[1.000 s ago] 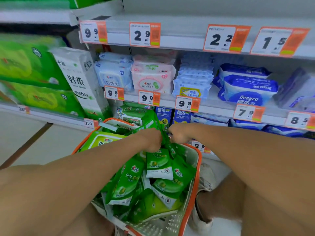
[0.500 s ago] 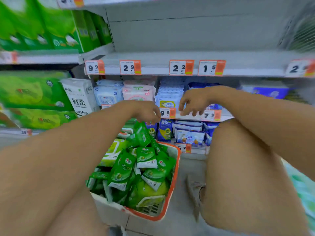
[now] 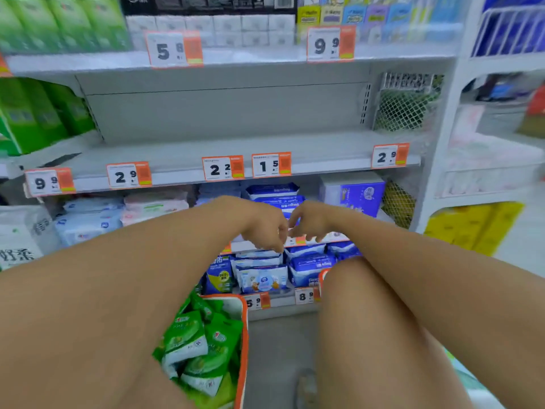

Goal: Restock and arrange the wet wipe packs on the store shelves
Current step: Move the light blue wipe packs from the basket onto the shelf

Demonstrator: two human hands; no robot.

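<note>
Head view: both hands are raised side by side in front of the middle shelf rows. Left hand [image 3: 265,228] hangs with fingers loosely curled downward and grasps nothing visible. Right hand [image 3: 309,221] likewise shows relaxed, drooping fingers with nothing between them. Green wet wipe packs [image 3: 200,346] lie heaped in the orange-rimmed basket [image 3: 244,335] low in the frame, beneath the left forearm. An empty shelf [image 3: 236,152] runs above the hands, fronted by price tags [image 3: 222,168]. Blue and white wipe packs [image 3: 274,196] fill the row directly behind the hands, and further blue packs [image 3: 309,265] sit one row below.

Assessment: neither hand carries stock, so the step in hand appears to be choosing a slot. To do it well, the person should take packs from the basket, match them to the correct price tag, and set them face-forward, flush to the shelf edge. Motion blur limits finer detail.
</note>
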